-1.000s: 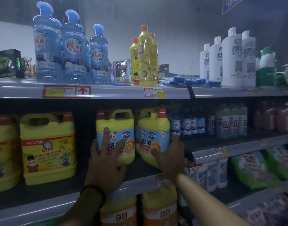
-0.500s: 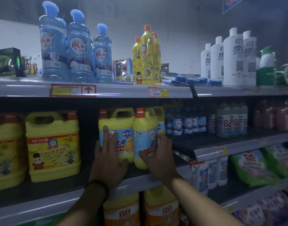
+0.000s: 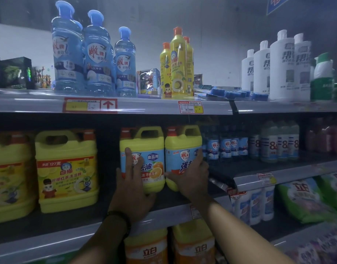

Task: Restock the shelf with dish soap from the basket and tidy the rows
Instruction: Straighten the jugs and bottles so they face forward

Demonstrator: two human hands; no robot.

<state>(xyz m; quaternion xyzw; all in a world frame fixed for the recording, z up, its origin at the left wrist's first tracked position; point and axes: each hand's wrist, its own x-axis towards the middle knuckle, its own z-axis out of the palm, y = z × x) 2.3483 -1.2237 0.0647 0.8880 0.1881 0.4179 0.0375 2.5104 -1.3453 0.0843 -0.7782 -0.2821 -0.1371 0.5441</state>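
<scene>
On the middle shelf point(image 3: 40, 244), the left hand point(image 3: 131, 189) presses straight fingers flat against the left dish soap jug point(image 3: 144, 147). The right dish soap jug point(image 3: 183, 145), angled half a second ago, now faces front and touches it, with the right hand point(image 3: 191, 180) curled around it. Small blue-labelled bottles point(image 3: 226, 147) stand just beside.

Left hand point(image 3: 131, 191) touches left jug point(image 3: 144, 142) — right hand point(image 3: 190, 180) grips right jug point(image 3: 183, 143).
</scene>
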